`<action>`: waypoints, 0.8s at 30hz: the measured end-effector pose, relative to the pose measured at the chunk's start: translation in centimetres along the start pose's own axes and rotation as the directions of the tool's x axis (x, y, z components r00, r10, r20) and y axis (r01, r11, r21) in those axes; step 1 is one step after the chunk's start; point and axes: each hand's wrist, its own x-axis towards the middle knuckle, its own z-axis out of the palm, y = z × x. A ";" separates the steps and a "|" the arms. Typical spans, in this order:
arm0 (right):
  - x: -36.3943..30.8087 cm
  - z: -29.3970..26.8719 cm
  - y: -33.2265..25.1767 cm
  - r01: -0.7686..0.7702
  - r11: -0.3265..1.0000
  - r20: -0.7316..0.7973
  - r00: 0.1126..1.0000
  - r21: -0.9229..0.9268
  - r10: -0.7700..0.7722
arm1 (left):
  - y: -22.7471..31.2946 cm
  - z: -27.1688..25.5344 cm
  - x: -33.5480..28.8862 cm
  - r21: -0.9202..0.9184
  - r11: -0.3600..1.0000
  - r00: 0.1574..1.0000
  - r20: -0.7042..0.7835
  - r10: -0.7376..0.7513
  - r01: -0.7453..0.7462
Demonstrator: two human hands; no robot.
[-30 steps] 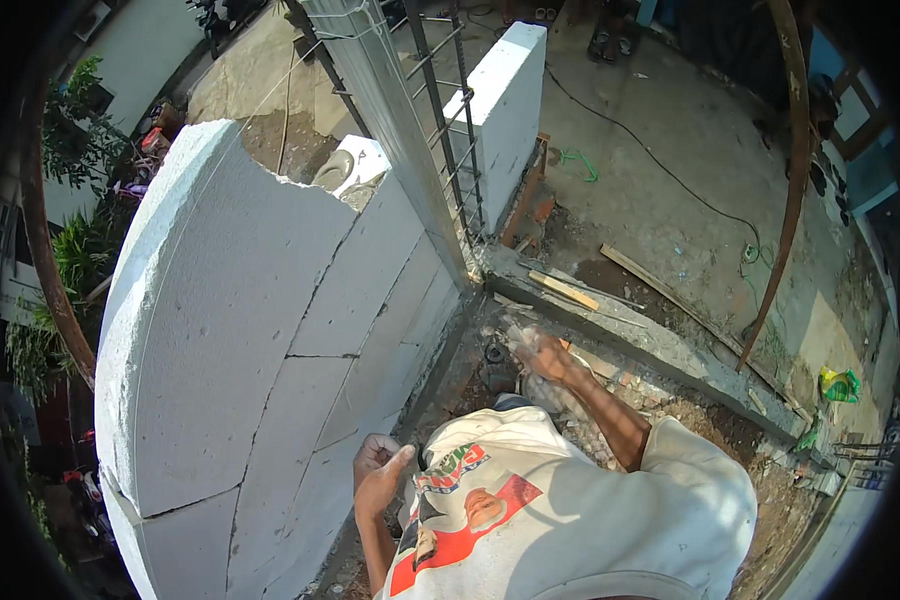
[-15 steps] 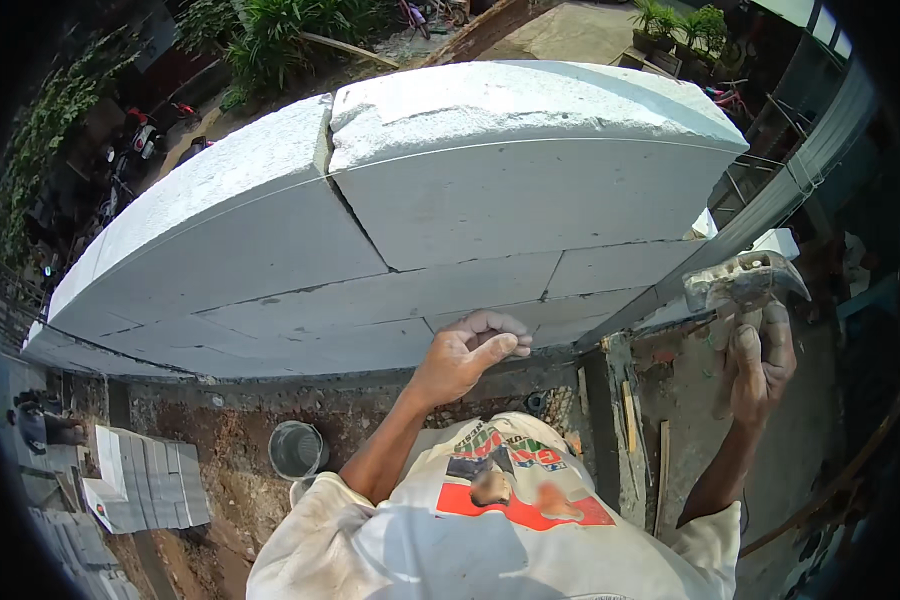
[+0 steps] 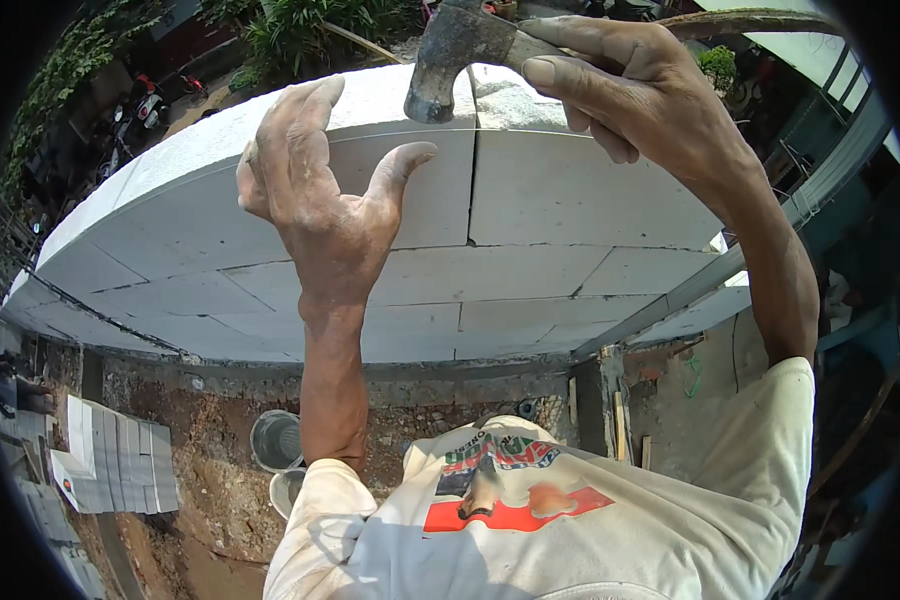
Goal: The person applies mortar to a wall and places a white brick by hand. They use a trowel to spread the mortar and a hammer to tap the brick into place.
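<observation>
My right hand (image 3: pixel 635 90) grips the short handle of a worn hammer (image 3: pixel 448 58). The hammer's metal head hangs above the top edge of a white block wall (image 3: pixel 530 270), close to the upright joint between two top-row blocks. Left of it, my dusty left hand (image 3: pixel 320 185) is raised in front of the left top block (image 3: pixel 205 200), thumb and fingers spread and holding nothing. Whether its fingertips touch the block's top cannot be told. The right top block (image 3: pixel 590 185) has a rough, chipped upper face, partly behind my right hand. A thin string runs along the top edge.
A metal post (image 3: pixel 690 290) slants at the wall's right end. Stacked white blocks (image 3: pixel 120 460) stand at lower left, near a grey bucket (image 3: pixel 276 440) and a second pail (image 3: pixel 288 490) on bare soil. Plants and parked motorbikes lie beyond the wall.
My right hand has swung the hammer from the far right up and left to the joint. My left hand has risen from waist height to the left block, its fingers opening.
</observation>
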 end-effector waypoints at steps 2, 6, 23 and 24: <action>1.2 0.2 -0.6 -0.044 0.991 0.060 0.997 -0.126 0.052 | -0.9 1.2 0.3 -0.045 0.998 0.995 0.086 0.057 -0.053; 2.7 -0.1 -3.1 -0.153 0.980 0.148 0.974 -0.125 0.171 | -2.1 1.7 0.3 -0.058 0.993 0.985 0.133 0.111 -0.104; 4.2 -2.0 -5.9 -0.519 0.832 0.013 0.850 0.196 0.527 | -1.9 2.3 0.6 -0.082 0.992 0.992 0.074 0.103 -0.097; 4.5 -2.1 -7.6 -0.529 0.831 -0.006 0.843 0.172 0.537 | -2.1 2.2 0.6 -0.077 0.992 0.992 0.077 0.103 -0.097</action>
